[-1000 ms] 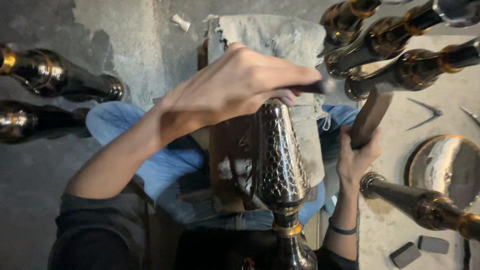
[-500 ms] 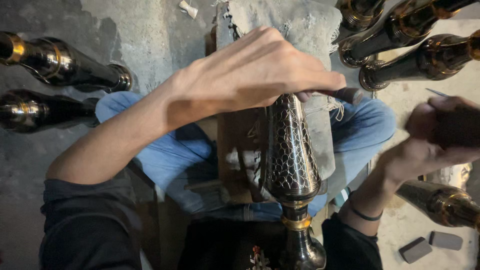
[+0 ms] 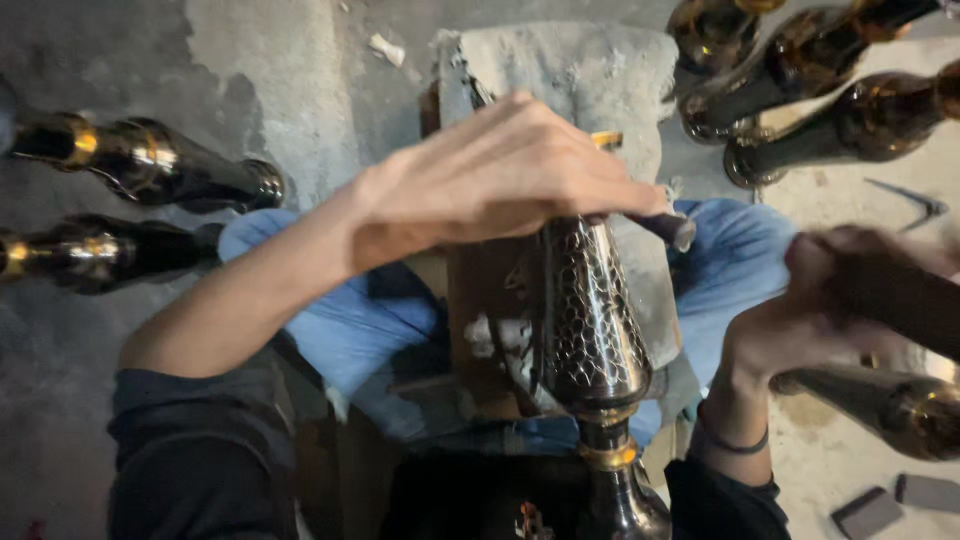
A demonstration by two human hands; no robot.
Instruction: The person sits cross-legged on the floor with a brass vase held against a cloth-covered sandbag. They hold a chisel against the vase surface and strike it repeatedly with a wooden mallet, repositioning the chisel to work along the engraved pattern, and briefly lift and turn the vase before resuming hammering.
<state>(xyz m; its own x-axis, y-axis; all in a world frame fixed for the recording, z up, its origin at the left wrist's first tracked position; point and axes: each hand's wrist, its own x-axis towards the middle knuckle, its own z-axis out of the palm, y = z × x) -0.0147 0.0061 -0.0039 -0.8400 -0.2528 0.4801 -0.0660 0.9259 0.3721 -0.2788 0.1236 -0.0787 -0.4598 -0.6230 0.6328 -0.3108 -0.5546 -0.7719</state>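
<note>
A dark metal vessel (image 3: 590,320) with a hammered scale pattern and a brass ring at its neck lies lengthwise on a wooden block (image 3: 485,300) across my lap. My left hand (image 3: 490,175) rests over its upper end and grips a thin metal punch (image 3: 665,225) pointing at the vessel. My right hand (image 3: 820,310), blurred, is shut on a dark wooden mallet (image 3: 900,300) held to the right of the vessel, apart from it.
Similar dark metal vessels lie on the concrete floor: two at the left (image 3: 150,165), several at the top right (image 3: 830,90), one at the lower right (image 3: 880,405). A grey cloth (image 3: 580,70) covers the block's far end. Small grey blocks (image 3: 900,500) sit at the bottom right.
My right hand with the mallet has swung from upright beside the vessel out to the right and lower. My left hand has stayed on the vessel's top with the punch.
</note>
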